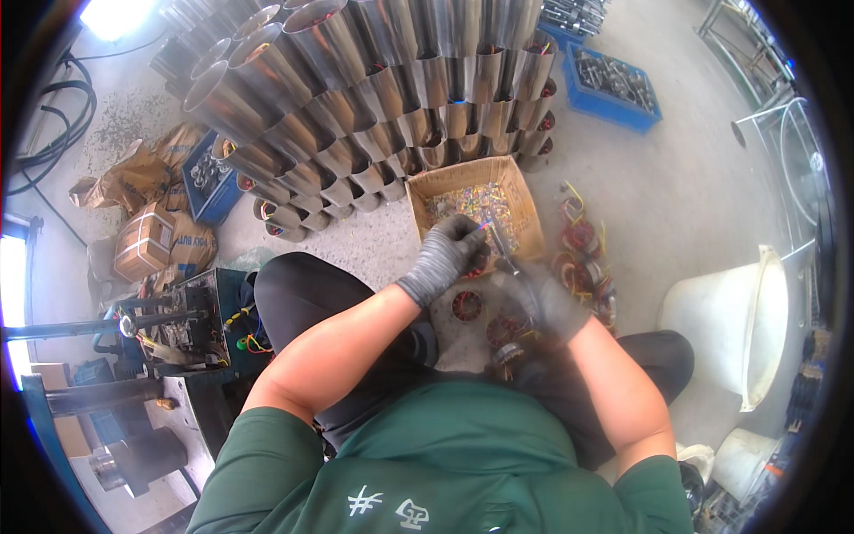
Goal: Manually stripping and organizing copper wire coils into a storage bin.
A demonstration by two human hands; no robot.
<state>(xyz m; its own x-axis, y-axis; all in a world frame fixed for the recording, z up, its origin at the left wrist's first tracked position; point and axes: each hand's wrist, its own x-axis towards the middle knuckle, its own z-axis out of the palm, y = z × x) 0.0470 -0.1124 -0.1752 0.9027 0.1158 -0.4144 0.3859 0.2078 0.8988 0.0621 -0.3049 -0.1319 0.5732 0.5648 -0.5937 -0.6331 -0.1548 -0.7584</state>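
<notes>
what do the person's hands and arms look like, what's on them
The left hand wears a grey glove reaching the wrist. The right hand is gloved in grey too, but blurred, so its finer details can't be made out. Both forearms are bare, below short, dark green sleeves.

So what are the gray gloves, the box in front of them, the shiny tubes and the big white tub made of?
Gloves: probably knitted fabric, dull, with a ribbed-looking cuff.
Box: likely cardboard, matte brown with thin walls.
Tubes: metal, perhaps steel, polished enough to show bright streaks.
Tub: likely plastic, smooth, off-white, with a thick rim.
</notes>
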